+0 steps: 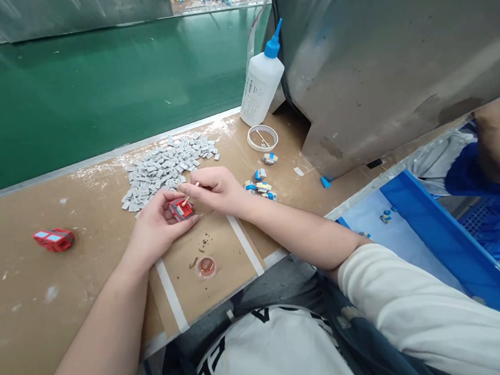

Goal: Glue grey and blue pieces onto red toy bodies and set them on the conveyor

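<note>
My left hand [157,222] is closed around a small red toy vehicle piece [181,210] with grey edges. Between the fingers of my right hand [215,187] is a thin pale wooden stick [186,200], its lower end touching the red piece. A pile of small grey rectangular pieces [161,169] lies just beyond my hands. Nearer to me a small clear dish [206,267] holds reddish-brown liquid, with dark drops on the board beside it. Another red toy vehicle [54,239] with pale blue windows rests far to the left.
A white bottle with a blue nozzle [262,87] stands at the back, near a tape ring [262,138]. Several blue, white and yellow toy pieces [261,187] lie right of my hands. A metal housing and a blue tray [436,218] are at right, where another person's arm [497,142] shows.
</note>
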{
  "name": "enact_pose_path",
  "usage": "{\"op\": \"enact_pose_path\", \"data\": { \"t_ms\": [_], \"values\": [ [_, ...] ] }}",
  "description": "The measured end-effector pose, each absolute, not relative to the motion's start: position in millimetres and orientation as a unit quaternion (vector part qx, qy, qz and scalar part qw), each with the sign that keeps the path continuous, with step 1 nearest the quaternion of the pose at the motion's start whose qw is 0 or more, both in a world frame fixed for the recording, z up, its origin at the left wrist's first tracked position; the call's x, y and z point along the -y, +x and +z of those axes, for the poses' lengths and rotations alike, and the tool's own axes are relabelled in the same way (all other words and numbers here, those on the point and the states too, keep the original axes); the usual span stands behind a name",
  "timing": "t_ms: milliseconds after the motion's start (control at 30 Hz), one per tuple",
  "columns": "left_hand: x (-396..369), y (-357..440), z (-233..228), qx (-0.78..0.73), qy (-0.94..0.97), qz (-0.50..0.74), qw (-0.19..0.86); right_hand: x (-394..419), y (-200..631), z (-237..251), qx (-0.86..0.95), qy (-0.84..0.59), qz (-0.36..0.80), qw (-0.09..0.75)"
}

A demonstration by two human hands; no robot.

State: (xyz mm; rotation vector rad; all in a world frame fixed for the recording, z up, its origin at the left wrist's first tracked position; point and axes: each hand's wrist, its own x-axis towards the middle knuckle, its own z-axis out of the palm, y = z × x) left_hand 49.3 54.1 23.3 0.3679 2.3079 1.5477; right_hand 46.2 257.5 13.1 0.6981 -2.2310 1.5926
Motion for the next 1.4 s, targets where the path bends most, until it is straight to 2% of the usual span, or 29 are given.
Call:
{"op": "enact_pose_path", "data": {
  "t_ms": [200, 467, 667, 933, 1200, 1400],
  "values": [
    [-57.7, 49.9, 30.2, -0.830, 0.133, 0.520, 0.153, -258.0, 45.2, 9.5, 0.797, 0.248, 0.533, 0.135],
    [-57.3, 51.3, 29.1, -0.819, 0.124, 0.534, 0.169, -258.7, 44.5, 9.6, 0.815, 0.234, 0.509, 0.152],
    [-58.3, 50.9, 30.9, -0.825, 0.125, 0.528, 0.159, -260.1, 48.8, 13.5, 0.826, 0.258, 0.488, 0.108],
    [-58.4, 51.9, 34.2, -0.832, 0.124, 0.518, 0.155, -255.2, 51.1, 16.1, 0.796, 0.281, 0.529, 0.088],
    [-57.6, 50.9, 30.1, -0.831, 0.123, 0.518, 0.162, -255.3, 46.2, 10.9, 0.790, 0.239, 0.550, 0.127],
    [-58.3, 50.8, 29.4, -0.825, 0.117, 0.528, 0.163, -254.1, 46.8, 10.5, 0.784, 0.232, 0.564, 0.119]
  ]
}}
